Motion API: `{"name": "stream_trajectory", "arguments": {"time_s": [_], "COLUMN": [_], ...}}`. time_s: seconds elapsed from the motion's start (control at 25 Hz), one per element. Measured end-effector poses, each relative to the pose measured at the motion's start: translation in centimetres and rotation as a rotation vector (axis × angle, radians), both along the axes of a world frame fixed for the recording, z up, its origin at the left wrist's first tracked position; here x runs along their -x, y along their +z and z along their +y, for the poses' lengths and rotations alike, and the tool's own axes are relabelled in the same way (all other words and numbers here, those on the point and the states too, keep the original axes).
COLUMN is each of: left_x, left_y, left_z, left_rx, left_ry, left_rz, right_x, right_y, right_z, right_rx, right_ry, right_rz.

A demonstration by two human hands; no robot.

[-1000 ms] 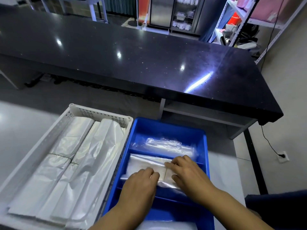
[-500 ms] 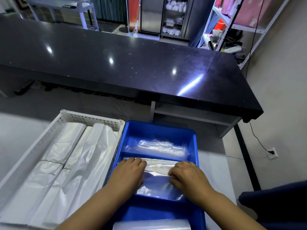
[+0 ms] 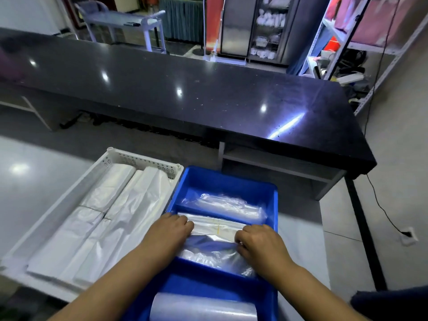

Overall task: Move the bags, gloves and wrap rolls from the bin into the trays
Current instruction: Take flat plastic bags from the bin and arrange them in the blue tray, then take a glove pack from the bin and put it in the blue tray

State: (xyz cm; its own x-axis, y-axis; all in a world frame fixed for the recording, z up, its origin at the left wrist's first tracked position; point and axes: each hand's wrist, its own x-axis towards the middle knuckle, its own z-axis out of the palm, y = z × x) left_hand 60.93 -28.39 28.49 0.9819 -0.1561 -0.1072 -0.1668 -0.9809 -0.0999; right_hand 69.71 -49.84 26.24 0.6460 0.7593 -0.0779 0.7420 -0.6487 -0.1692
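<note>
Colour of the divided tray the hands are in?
Solid blue; the divided tray shows best in the head view.

Pretty plain here: left hand (image 3: pixel 172 230) and right hand (image 3: pixel 259 242), both bare, forearms (image 3: pixel 120 281) bare too, right down to the frame edge. Bit of dark navy cloth (image 3: pixel 391 304) at bottom right, maybe clothing, can't really tell. Too blurry for finer detail.
</note>
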Motion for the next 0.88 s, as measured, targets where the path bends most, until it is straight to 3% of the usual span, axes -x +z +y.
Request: {"name": "stream_trajectory", "arguments": {"time_s": [0.24,0.48,0.88], "left_x": [2.5,8.1,26.0], "left_y": [0.8,1.8,2.2], "left_z": [1.0,3.4,9.0], "left_rx": [0.174,0.068,0.116], "left_ry": [0.294,0.549,0.725], "left_rz": [-0.064,-0.093,-0.156], "right_x": [-1.9,-0.5,13.2], "right_y": [1.3,3.5,5.1], "right_z": [0.8,4.1,16.5], "right_rx": [-0.077,-0.061,-0.123], "right_ry": [0.082,0.204,0.472], "right_rz": [-0.017,-0.125,-0.129]}}
